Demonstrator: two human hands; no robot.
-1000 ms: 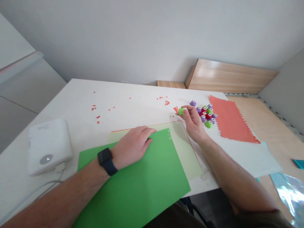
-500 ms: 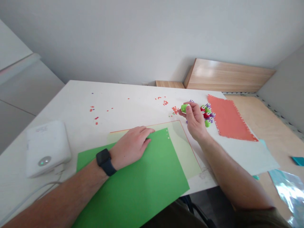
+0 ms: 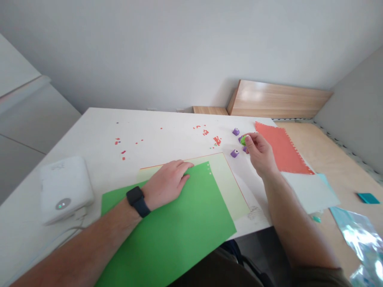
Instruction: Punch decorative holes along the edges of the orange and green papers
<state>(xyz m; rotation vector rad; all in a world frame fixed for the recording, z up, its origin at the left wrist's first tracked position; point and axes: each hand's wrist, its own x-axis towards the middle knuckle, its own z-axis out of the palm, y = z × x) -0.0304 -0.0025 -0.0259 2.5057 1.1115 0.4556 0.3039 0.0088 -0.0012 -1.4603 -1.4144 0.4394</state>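
I note the right hand (image 3: 261, 155) has shifted rightward since the earlier frame, fingers pinched on the green punch (image 3: 243, 140) near the purple punches (image 3: 236, 131). The left hand (image 3: 167, 183) remains flat, fingers loosely spread, on the green sheet (image 3: 179, 229).

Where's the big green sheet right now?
In the head view, the green sheet lies at lower centre, beneath the left hand, partly covering the pale yellow-green sheet.

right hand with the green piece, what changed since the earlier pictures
The right hand has moved rightward, away from the orange bits and over to the purple pieces, the green piece still in its grasp; no release is visible. The left hand stays resting on the green sheet.
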